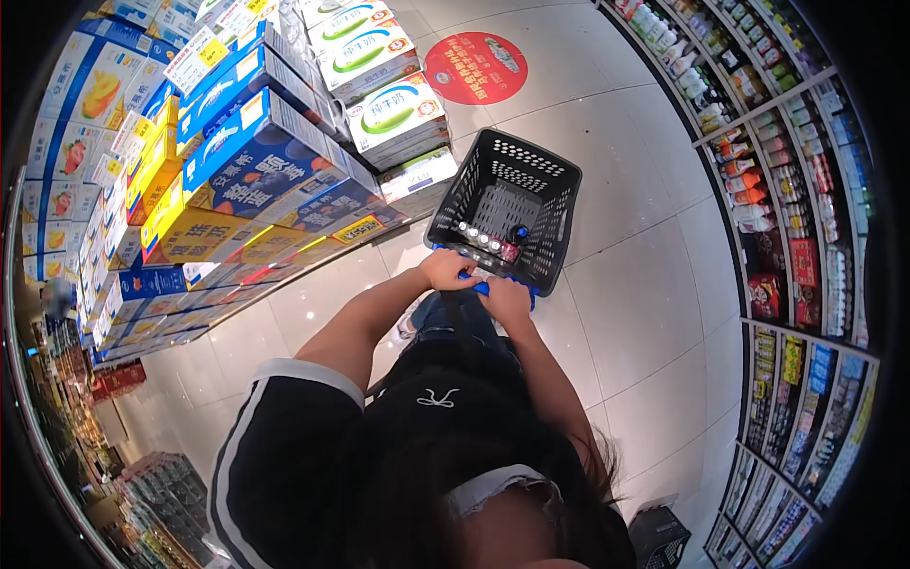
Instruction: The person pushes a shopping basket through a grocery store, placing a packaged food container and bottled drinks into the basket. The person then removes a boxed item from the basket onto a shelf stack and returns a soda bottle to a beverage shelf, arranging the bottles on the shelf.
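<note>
Item 1: L hand (448, 271). Fingers curled round the L part of the blue handle (482, 287); grip closed, not spread. Exact thumb posn can't be told.

Item 2: R hand (508, 300). Wrapped on same handle, just R of L hand, the two near each other; fingertips mostly hidden, so pressure can't be told.

Item 3: blk basket (559, 213), perforated walls. Located directly ahead of both hands, joined to the handle they hold.

Item 4: basket contents, at the end nearest the hands: sm. containers w/ pale round tops (479, 235) in a row, a reddish pack (509, 253) beside them, a dark item w/ blue (518, 232) just R. Type n/a, too sm. to read.

Status (judged): done = a few goods are in basket, both hands on handle, neither at a shelf. Left = can't be told; much of basket floor shows, so room for more.

Surroundings: L of hands, stacked blue ctns (275, 156) w/ yellow ctns (204, 228) among them. Ahead-L, white-and-green ctns (393, 119). Ahead, beyond basket, round red floor sticker (477, 68). Far R of hands, stocked shelving (796, 161). Behind-R, 2nd dark basket (661, 541), partly cut off.
</note>
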A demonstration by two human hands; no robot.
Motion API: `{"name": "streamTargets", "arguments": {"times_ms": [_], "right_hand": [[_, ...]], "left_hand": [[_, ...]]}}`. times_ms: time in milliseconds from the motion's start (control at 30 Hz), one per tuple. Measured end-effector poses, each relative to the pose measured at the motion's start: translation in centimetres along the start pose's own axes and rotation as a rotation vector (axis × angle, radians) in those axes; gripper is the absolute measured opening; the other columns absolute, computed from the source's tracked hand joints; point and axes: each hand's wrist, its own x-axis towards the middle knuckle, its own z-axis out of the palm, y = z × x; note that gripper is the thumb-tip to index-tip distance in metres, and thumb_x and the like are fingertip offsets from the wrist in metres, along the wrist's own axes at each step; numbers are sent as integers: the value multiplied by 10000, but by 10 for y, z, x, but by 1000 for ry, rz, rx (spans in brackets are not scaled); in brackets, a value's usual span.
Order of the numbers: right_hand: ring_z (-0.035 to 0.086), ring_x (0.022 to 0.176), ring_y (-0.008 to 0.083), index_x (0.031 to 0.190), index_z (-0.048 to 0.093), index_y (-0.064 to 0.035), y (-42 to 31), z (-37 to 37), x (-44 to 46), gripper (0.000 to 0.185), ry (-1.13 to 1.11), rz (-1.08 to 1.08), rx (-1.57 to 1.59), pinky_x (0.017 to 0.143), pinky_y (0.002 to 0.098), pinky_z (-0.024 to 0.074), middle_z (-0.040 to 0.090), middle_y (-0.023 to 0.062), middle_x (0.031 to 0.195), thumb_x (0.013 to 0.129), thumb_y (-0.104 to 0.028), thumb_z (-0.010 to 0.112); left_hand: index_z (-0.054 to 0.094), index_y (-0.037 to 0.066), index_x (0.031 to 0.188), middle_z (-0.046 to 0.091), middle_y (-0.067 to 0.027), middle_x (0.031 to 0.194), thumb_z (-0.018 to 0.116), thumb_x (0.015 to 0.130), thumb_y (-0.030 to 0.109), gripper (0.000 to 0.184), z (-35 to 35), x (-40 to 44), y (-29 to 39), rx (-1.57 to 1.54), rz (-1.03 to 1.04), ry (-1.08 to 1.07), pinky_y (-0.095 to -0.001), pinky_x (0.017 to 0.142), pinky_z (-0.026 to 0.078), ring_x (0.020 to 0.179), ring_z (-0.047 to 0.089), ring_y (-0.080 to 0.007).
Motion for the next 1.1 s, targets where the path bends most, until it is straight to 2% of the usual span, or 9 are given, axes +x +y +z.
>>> {"name": "streamTargets", "arguments": {"times_ms": [100, 167, 433, 500, 667, 733, 1000, 1100], "right_hand": [[637, 684, 266, 802, 646, -115, 32, -25, 9, 239, -37, -108, -47, 618, 386, 501, 643, 104, 731, 717, -338, 631], [638, 680, 267, 788, 648, -119, 53, -40, 15, 230, -28, -178, -75, 611, 384, 501, 643, 96, 718, 719, -336, 621], [630, 677, 293, 793, 616, -106, 106, -56, 49, 220, -151, -359, 4, 630, 419, 503, 632, 122, 701, 733, -317, 601], [625, 672, 307, 796, 616, -106, 133, -67, 62, 239, -156, -505, 71, 625, 420, 503, 628, 127, 702, 744, -339, 594], [611, 790, 314, 818, 622, -130, 213, -122, 101, 294, -332, -395, 9, 688, 442, 486, 636, 122, 822, 723, -408, 605], [611, 791, 319, 829, 625, -130, 244, -139, 118, 299, -328, -410, -28, 693, 443, 486, 637, 124, 827, 724, -410, 604], [601, 850, 325, 888, 634, -127, 311, -177, 155, 313, -352, -441, 2, 723, 437, 485, 635, 143, 870, 720, -390, 615], [599, 860, 328, 908, 637, -129, 347, -188, 166, 315, -442, -496, 36, 738, 437, 484, 634, 147, 875, 719, -380, 622]], "left_hand": [[536, 113, 665, 543, -107, 541, 554, 777, 465, 370, 5, 17, 22, -22, -110, 89, -409, 490, 416, 538, 564, -313], [560, 106, 688, 571, -135, 587, 518, 768, 513, 416, 11, 33, 33, -64, -164, 88, -433, 532, 438, 586, 576, -337], [544, 120, 684, 551, -112, 550, 567, 757, 470, 358, 3, 73, 45, -44, -158, 148, -421, 484, 423, 536, 564, -324], [543, 121, 679, 541, -112, 534, 569, 754, 479, 366, 9, 100, 50, -85, -146, 206, -421, 472, 415, 517, 555, -322], [544, 112, 675, 543, -120, 538, 552, 760, 520, 417, 15, 181, 96, -119, -247, 363, -420, 481, 421, 518, 555, -323], [543, 105, 670, 546, -128, 543, 543, 762, 533, 438, 10, 215, 110, -128, -288, 385, -422, 493, 427, 527, 559, -327], [550, 104, 673, 562, -123, 568, 506, 758, 594, 499, 2, 300, 133, -90, -439, 359, -420, 520, 434, 561, 571, -324], [567, 107, 697, 577, -123, 595, 503, 754, 608, 507, 8, 333, 152, -60, -511, 315, -421, 534, 442, 584, 580, -326]]}}
